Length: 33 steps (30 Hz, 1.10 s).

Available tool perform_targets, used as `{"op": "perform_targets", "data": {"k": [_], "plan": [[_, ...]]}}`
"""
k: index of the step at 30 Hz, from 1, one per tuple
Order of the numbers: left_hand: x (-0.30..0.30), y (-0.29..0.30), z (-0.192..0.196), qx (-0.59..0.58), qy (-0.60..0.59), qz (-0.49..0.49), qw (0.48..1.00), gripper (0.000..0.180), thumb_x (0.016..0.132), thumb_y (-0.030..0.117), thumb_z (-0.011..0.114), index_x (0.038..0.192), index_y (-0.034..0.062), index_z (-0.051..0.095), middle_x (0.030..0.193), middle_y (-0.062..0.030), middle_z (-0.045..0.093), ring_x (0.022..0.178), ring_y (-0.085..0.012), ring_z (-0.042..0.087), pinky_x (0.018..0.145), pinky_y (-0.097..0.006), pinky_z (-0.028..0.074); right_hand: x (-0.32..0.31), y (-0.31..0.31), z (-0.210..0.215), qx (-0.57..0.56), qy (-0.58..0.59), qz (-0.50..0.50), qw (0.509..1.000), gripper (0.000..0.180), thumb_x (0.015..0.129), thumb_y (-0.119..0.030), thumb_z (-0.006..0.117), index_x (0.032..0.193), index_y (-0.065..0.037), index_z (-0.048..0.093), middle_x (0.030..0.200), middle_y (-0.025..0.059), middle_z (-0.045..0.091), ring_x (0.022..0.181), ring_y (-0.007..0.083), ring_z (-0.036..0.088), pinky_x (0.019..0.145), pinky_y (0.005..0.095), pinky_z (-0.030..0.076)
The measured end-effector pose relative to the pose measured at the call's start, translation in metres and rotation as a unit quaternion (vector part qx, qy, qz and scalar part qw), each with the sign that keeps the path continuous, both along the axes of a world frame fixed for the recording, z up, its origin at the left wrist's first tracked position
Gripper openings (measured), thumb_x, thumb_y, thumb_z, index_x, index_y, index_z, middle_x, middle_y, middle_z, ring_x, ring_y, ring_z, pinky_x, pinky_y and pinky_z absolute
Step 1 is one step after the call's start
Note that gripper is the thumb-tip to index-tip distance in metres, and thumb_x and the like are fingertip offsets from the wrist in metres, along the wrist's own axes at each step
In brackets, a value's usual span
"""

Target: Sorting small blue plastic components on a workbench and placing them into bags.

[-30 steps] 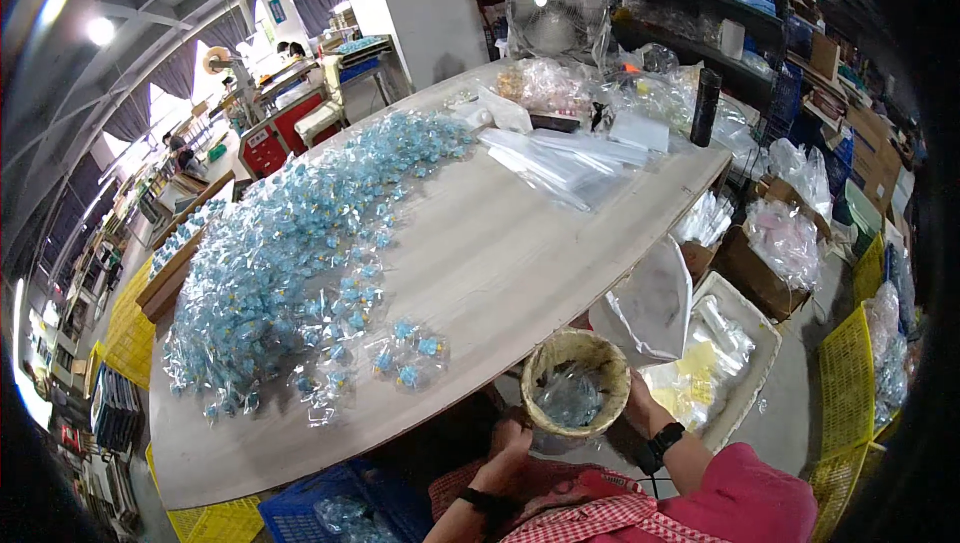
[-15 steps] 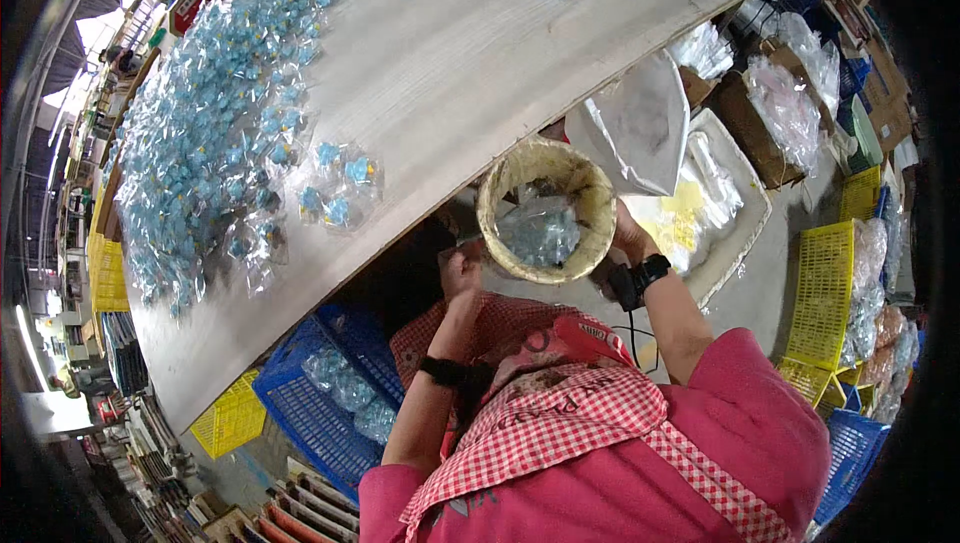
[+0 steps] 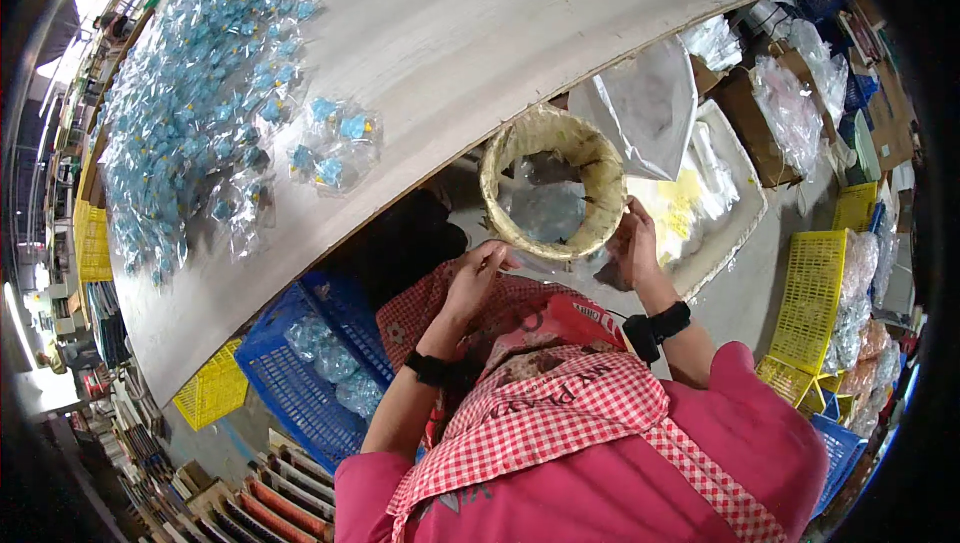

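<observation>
A broad pale wooden surface (image 3: 480, 53) fills the upper part of the view, its near edge running down toward the lower left. Across its far left side lies a wide spread of small clear packets with blue contents (image 3: 190, 113), and a small cluster of the same packets (image 3: 330, 143) sits apart, close to the near edge.

Below the surface edge a person in a pink top and a red checked apron leans over a round woven basket (image 3: 553, 183). The basket is held just past the surface edge, in front of the person's chest, its opening turned up toward the camera; crumpled clear plastic with a bluish tint shows inside it.

A blue plastic crate (image 3: 310, 363) stands under the surface to the person's left with clear packets in it, a yellow crate (image 3: 212, 395) beside it. To the person's right are a large clear bag (image 3: 650, 103) and a yellow crate (image 3: 812, 293).

The right hand (image 3: 632, 243) grips the basket's right rim, fingers curled around it. The left hand (image 3: 478, 271) is at the lower left rim, fingers bent and touching the basket's edge.
</observation>
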State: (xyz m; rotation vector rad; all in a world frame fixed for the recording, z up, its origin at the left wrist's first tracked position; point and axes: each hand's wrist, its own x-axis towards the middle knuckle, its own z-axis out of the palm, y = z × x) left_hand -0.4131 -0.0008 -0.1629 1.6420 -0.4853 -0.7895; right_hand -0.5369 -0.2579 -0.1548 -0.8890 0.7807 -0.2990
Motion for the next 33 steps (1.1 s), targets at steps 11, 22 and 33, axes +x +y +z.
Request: {"op": "perform_targets", "data": {"k": [11, 22, 33], "plan": [[-0.028, 0.059, 0.082, 0.068, -0.15, 0.034, 0.986, 0.017, 0.098, 0.009, 0.054, 0.106, 0.0021, 0.068, 0.084, -0.0111, 0.069, 0.074, -0.0189, 0.068, 0.067, -0.03, 0.053, -0.02, 0.068, 0.038, -0.541, 0.021, 0.519, 0.662, 0.022, 0.094, -0.025, 0.055, 0.112, -0.015, 0.06, 0.079, 0.0197, 0.065, 0.071, 0.0396, 0.065, 0.062, 0.0477, 0.051], [-0.036, 0.124, 0.146, 0.036, -0.157, 0.105, 0.981, 0.019, 0.1, 0.007, 0.051, 0.104, 0.0009, 0.069, 0.08, -0.0071, 0.067, 0.069, -0.0111, 0.063, 0.066, -0.025, 0.051, 0.023, 0.099, 0.119, -0.399, -0.195, 0.54, 0.715, 0.014, 0.097, -0.01, 0.054, 0.101, -0.002, 0.064, 0.068, 0.0128, 0.058, 0.054, 0.0206, 0.056, 0.055, 0.0308, 0.044], [-0.058, 0.197, 0.295, -0.033, -0.276, 0.13, 0.952, 0.023, 0.088, -0.006, 0.056, 0.107, -0.0025, 0.068, 0.078, -0.0105, 0.068, 0.064, -0.0177, 0.063, 0.062, -0.028, 0.048, 0.059, 0.139, 0.255, -0.386, -0.323, 0.522, 0.689, 0.015, 0.094, -0.014, 0.06, 0.106, -0.005, 0.064, 0.078, 0.0132, 0.063, 0.059, 0.0243, 0.058, 0.059, 0.0311, 0.047]]}}
